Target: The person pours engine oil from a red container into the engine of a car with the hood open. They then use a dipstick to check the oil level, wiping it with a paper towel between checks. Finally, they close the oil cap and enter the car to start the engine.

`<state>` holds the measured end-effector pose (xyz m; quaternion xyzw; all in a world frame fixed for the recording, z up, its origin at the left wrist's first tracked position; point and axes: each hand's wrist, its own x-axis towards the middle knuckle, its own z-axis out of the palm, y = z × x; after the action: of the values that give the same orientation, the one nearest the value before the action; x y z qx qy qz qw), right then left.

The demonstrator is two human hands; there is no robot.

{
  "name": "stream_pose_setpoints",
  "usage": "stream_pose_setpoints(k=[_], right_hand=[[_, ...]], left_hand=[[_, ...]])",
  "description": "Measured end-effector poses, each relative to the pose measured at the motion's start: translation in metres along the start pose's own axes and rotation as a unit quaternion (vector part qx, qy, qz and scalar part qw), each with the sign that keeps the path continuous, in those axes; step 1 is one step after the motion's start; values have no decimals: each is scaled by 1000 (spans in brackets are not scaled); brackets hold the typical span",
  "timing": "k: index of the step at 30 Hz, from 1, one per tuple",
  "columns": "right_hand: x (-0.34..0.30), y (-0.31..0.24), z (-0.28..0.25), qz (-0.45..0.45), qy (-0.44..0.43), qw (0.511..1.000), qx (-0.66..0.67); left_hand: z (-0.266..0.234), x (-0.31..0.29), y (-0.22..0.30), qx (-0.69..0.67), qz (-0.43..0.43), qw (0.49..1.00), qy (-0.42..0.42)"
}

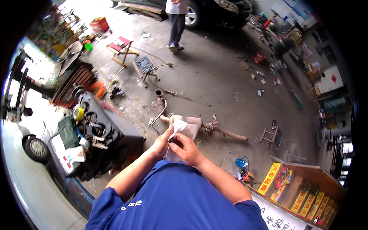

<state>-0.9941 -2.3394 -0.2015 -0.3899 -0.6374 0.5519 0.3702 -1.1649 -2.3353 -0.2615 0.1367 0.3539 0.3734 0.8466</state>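
In front of my chest, both hands are together around a thin white tissue [187, 131]. My left hand [161, 145] is closed on its left side, with the thumb and fingers pointing up along the edge. My right hand [186, 150] curls in from the right, its thumb and fingers pressed against the tissue. Part of the sheet spreads out loosely above the right fingers, and a corner hangs down between the hands. Beyond them, a rusty exhaust pipe with a muffler [191, 120] lies on the concrete floor, partly hidden behind the tissue.
At left stands a cart [126, 128] loaded with metal parts and a green case [68, 132], beside a light-coloured car [23, 172]. Folding stools [143, 66] and hoses lie ahead. Another person [177, 23] stands near a dark car. A shelf with yellow signs [269, 178] is at lower right.
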Motion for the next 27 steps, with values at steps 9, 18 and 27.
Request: stream_pose_setpoints(k=[9, 18, 27], right_hand=[[120, -1, -139, -17, 173, 985, -4], [290, 100, -337, 86, 177, 978, 72], [508, 252, -607, 82, 121, 987, -72]], left_hand=[[121, 214, 96, 94, 18, 995, 21], [150, 491, 183, 170, -33, 979, 104], [212, 871, 251, 19, -121, 957, 261]])
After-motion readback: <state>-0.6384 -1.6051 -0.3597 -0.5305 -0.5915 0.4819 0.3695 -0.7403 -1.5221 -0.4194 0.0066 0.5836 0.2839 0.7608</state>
